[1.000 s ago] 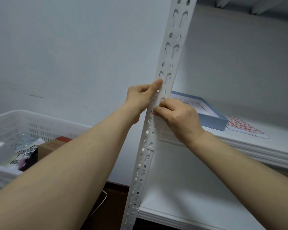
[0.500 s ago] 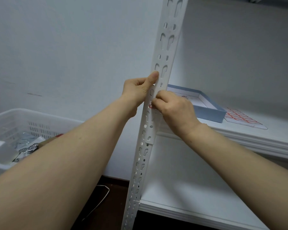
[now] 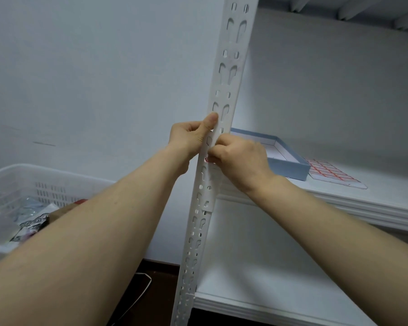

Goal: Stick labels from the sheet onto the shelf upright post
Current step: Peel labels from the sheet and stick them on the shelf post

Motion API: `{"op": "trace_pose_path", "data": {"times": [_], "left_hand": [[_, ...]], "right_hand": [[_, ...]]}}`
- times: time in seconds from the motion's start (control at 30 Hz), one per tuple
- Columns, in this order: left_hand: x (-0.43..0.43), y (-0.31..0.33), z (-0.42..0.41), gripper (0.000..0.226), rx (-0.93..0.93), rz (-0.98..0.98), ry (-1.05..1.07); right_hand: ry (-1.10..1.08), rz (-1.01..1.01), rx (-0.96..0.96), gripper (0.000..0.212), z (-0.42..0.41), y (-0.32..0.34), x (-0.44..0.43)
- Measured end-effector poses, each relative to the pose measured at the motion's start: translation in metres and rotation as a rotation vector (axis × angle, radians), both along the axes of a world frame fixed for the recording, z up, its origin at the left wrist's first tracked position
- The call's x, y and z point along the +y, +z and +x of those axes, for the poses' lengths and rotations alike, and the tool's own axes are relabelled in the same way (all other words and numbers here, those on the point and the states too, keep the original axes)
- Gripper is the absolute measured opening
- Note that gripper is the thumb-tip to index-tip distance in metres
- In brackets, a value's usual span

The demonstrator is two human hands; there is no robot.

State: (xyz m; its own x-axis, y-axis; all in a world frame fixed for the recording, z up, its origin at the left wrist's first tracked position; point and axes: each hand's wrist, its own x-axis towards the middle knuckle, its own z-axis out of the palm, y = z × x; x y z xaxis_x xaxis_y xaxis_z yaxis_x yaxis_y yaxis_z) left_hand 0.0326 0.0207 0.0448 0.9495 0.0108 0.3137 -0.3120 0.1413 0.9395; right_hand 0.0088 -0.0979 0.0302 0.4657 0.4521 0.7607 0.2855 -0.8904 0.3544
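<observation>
Red-edged label (image 3: pixel 207 159) pinched in right hand (image 3: pixel 239 161) grip against shelf upright post (image 3: pixel 231 74); left hand (image 3: pixel 190 140) grip closed around post

Single head cam, looking fwd and slightly down, close on shelf post (image 3: pixel 224 107), arms reaching in.

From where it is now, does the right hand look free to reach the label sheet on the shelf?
Probably yes. The right hand is pressing a label on the upright post, and the label sheet lies flat to its right, past the blue box, uncovered.
</observation>
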Motion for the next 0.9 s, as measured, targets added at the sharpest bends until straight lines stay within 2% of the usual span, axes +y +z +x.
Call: {"op": "trace_pose_path", "data": {"times": [0.1, 0.17, 0.27, 0.3, 0.37, 0.43, 0.5, 0.6, 0.7, 0.77, 0.9], "left_hand": [[0.0, 0.001, -0.001, 0.046, -0.006, 0.004, -0.005], [0.0, 0.0, 0.0, 0.046, -0.004, 0.008, -0.009], [0.001, -0.003, 0.003, 0.039, 0.003, 0.01, -0.025], [0.001, -0.003, 0.003, 0.031, 0.005, 0.0, -0.038], [0.002, -0.002, 0.001, 0.014, 0.016, -0.018, -0.062], [0.002, -0.002, 0.001, 0.024, 0.019, -0.017, -0.064], [0.004, -0.003, 0.0, 0.029, 0.023, -0.012, -0.066], [0.006, -0.003, 0.0, 0.031, 0.032, -0.016, -0.107], [0.008, -0.002, -0.002, 0.014, 0.045, -0.068, -0.17], [0.01, -0.002, -0.005, 0.007, 0.055, -0.116, -0.207], [0.012, -0.002, -0.006, 0.013, 0.057, -0.114, -0.211]], "right_hand": [[-0.072, -0.165, -0.145, 0.027, -0.006, 0.005, 0.005], [-0.013, -0.262, -0.263, 0.022, -0.008, 0.009, 0.006], [0.098, -0.282, -0.375, 0.012, -0.004, 0.008, 0.008], [0.114, -0.288, -0.369, 0.011, -0.003, 0.008, 0.008], [0.126, -0.306, -0.333, 0.022, -0.002, 0.006, 0.009], [0.101, -0.311, -0.325, 0.032, 0.0, 0.006, 0.009], [0.055, -0.317, -0.317, 0.034, 0.002, 0.002, 0.009], [0.03, -0.334, -0.381, 0.03, 0.006, -0.002, 0.008], [0.049, -0.331, -0.488, 0.015, 0.01, -0.004, 0.007], [0.088, -0.305, -0.535, 0.014, 0.012, -0.005, 0.006], [0.089, -0.306, -0.559, 0.016, 0.017, -0.006, 0.003]]}}
